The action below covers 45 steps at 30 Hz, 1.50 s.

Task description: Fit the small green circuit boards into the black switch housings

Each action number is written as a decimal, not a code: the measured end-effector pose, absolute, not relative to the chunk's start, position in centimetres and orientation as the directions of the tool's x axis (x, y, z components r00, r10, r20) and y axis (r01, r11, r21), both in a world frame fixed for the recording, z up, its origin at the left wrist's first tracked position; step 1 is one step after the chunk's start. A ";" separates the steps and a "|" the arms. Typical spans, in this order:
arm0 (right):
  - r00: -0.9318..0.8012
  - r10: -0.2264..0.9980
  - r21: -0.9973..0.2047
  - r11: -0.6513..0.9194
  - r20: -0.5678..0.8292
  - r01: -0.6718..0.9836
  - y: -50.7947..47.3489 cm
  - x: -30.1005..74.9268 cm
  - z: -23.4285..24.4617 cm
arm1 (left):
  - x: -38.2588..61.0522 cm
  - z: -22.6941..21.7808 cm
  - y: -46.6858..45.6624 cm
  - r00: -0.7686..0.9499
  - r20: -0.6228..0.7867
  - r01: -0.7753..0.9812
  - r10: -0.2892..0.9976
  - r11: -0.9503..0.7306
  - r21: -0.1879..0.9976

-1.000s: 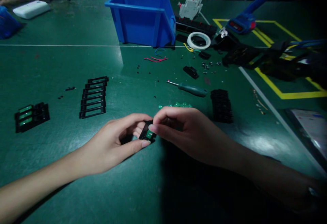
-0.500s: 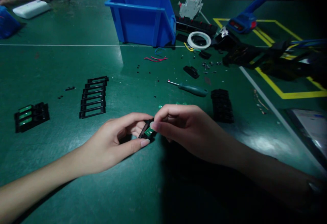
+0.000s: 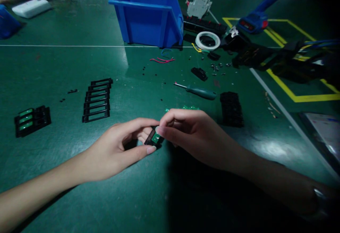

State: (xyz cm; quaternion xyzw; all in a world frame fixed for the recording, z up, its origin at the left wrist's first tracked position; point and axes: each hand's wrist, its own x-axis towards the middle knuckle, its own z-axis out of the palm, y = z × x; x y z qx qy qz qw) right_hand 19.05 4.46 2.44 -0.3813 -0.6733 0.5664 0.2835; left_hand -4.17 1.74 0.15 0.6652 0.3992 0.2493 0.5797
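Holding a small black housing (image 3: pixel 149 141) in the left hand (image 3: pixel 117 148), just above or on the green table (image 3: pixel 127 201) (cannot tell which), gripping with the thumb at the near side and the fingers at the far side. Meeting it from three o'clock with the right hand (image 3: pixel 190 130), with thumb and forefinger drawn close together over a green insert (image 3: pixel 156 138) in the housing; unable to tell whether pinching or only pressing, with the contact partly hidden by the thumb. Reading the clock from the housing, with twelve pointing away: noting between one and two some green pieces (image 3: pixel 188 108), partly covered by the right hand, and, beyond, a screwdriver (image 3: pixel 201 92); between two and three, a black stack (image 3: pixel 231 109); at ten, a row of black frames (image 3: pixel 97 94); near nine, well apart, a black rack (image 3: pixel 40 119) bearing three green bars (image 3: pixel 26 118); at twelve, beyond red wires (image 3: pixel 162 61), a blue bin (image 3: pixel 145 26).
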 end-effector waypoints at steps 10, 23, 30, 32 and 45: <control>-0.548 0.835 -0.882 0.292 0.046 0.371 4.0 19.1 2.5 | -4.1 0.1 1.6 0.535 -0.143 0.264 0.833 -0.004 0.964; -0.546 0.818 -0.822 0.430 0.179 0.374 4.0 19.2 2.2 | -3.8 0.4 1.8 0.533 -0.130 0.219 0.836 0.012 0.976; -0.553 0.814 -0.826 0.429 0.177 0.366 3.8 19.2 2.2 | -3.8 0.4 1.7 0.528 -0.126 0.235 0.840 -0.002 0.972; -0.549 0.815 -0.822 0.434 0.185 0.369 3.7 19.1 2.0 | -3.9 0.4 1.7 0.527 -0.125 0.237 0.840 -0.004 0.971; -0.576 0.765 -0.750 0.554 0.288 0.361 3.5 19.2 1.3 | -4.0 0.2 1.7 0.531 -0.122 0.260 0.839 -0.024 0.965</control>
